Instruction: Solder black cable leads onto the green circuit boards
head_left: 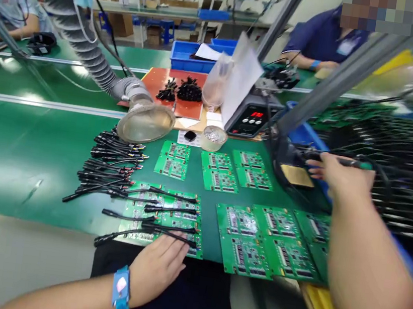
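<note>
My left hand (157, 267), with a blue wrist strap (120, 289), lies at the near edge of the green mat, fingers closed on a black cable (165, 234) lying over a green circuit board (162, 217). My right hand (342, 176) reaches far right and grips a soldering iron handle (346, 162) near its black stand (292, 166). More green boards lie in the middle (219, 171) and in front of my right arm (267, 241). A row of black cables (109, 167) lies to the left of the boards.
A fume extractor hose with a clear funnel (144, 121) hangs over the mat. Behind it sit a soldering station (251, 117), a small round dish (213, 137), a red mat with black parts (179, 90) and blue bins (189, 56). Two other people sit across the conveyor.
</note>
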Tool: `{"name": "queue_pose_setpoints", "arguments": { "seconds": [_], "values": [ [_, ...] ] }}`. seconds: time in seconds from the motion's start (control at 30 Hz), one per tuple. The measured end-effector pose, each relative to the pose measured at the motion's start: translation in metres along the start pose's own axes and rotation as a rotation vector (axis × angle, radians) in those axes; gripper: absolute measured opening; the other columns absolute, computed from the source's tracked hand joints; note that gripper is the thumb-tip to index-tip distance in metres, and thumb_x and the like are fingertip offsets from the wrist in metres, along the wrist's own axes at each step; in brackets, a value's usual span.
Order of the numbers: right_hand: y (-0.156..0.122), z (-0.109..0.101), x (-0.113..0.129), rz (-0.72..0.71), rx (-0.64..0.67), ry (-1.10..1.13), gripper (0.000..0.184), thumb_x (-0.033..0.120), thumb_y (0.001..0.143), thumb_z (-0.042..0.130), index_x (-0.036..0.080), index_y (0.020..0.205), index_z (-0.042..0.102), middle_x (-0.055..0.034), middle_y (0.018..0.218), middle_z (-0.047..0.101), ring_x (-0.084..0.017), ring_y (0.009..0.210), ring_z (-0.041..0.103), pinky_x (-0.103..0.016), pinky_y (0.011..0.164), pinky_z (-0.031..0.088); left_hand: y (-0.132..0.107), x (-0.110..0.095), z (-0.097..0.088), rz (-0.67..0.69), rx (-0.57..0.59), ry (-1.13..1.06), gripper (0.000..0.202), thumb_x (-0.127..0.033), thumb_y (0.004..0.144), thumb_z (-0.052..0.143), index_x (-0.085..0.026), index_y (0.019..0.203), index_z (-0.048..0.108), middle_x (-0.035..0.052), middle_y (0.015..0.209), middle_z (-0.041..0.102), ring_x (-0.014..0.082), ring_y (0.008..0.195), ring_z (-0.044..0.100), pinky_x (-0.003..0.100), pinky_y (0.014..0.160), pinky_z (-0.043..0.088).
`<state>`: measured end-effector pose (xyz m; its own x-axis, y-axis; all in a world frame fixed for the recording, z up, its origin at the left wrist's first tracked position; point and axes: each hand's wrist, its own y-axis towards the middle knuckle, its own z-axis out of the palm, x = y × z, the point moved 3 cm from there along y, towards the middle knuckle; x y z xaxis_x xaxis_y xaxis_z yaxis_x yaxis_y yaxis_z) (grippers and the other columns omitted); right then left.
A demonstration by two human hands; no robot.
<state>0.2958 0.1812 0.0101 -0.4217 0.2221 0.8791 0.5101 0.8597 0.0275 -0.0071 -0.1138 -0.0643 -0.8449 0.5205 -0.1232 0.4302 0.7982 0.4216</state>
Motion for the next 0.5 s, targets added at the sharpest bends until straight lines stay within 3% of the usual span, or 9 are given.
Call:
{"name": "queue_pose_setpoints", "arguments": {
  "seconds": [0.1,0.17,0.27,0.33,0.4,0.43,0.5],
  "values": [
    [-0.008,0.013,0.006,0.099,0.158,-0.071,0.030,0.037,0.086,0.043,0.014,0.103,0.051,-0.0051,0.096,0.054,-0.012,0.082,0.054,-0.030,0.071,0.048,-0.002,0.002,0.005,-0.033,0.043,0.001,0.030,-0.028,0.088,0.044,-0.012,0.112,0.053,0.0065,0.115,0.056,0.0182,0.112,0.046,0.031,0.096,0.038],
    [-0.034,0.022,0.013,0.074,0.280,-0.107,0.031,0.039,0.085,0.043,0.015,0.102,0.051,-0.0050,0.095,0.054,-0.011,0.079,0.053,-0.028,0.068,0.048,-0.002,0.002,0.007,-0.034,0.039,0.008,0.030,-0.028,0.089,0.043,-0.012,0.112,0.053,0.0061,0.113,0.058,0.0175,0.110,0.048,0.030,0.095,0.038],
    [-0.114,0.046,0.026,-0.156,0.482,-0.127,0.048,0.051,0.084,0.038,0.017,0.117,0.042,-0.0072,0.099,0.053,-0.012,0.075,0.053,-0.032,0.066,0.048,-0.001,0.001,0.008,-0.029,0.027,0.035,0.031,-0.029,0.090,0.041,-0.010,0.111,0.052,0.0074,0.112,0.058,0.0181,0.106,0.050,0.030,0.094,0.037],
    [-0.184,0.072,0.035,-0.392,0.757,-0.130,0.076,0.058,0.062,0.062,0.022,0.125,0.038,-0.0082,0.107,0.054,-0.018,0.086,0.054,-0.038,0.076,0.047,0.001,0.000,0.008,-0.019,0.056,0.051,0.031,-0.029,0.090,0.040,-0.009,0.111,0.052,0.0086,0.109,0.058,0.0190,0.103,0.051,0.032,0.092,0.038],
    [-0.248,0.098,0.041,-0.608,0.987,-0.175,0.100,0.047,0.037,0.078,0.027,0.127,0.039,-0.0065,0.118,0.050,-0.024,0.104,0.048,-0.041,0.092,0.039,0.002,0.000,0.008,-0.018,0.117,0.049,0.028,-0.028,0.090,0.039,-0.010,0.107,0.052,0.0080,0.100,0.060,0.0192,0.096,0.054,0.033,0.088,0.041],
    [-0.271,0.110,0.043,-0.681,1.040,-0.212,0.102,0.040,0.035,0.080,0.025,0.128,0.039,-0.0078,0.117,0.051,-0.027,0.107,0.046,-0.043,0.094,0.036,0.003,0.000,0.008,-0.023,0.152,0.040,0.025,-0.025,0.089,0.039,-0.011,0.104,0.053,0.0071,0.095,0.061,0.0189,0.092,0.055,0.033,0.085,0.042],
    [-0.299,0.127,0.047,-0.770,1.086,-0.305,0.091,0.027,0.046,0.076,0.018,0.129,0.039,-0.0124,0.106,0.056,-0.030,0.101,0.048,-0.050,0.091,0.035,0.004,0.001,0.008,-0.032,0.209,0.025,0.021,-0.020,0.087,0.039,-0.013,0.102,0.053,0.0061,0.093,0.060,0.0188,0.090,0.056,0.033,0.084,0.042]
  ]
}}
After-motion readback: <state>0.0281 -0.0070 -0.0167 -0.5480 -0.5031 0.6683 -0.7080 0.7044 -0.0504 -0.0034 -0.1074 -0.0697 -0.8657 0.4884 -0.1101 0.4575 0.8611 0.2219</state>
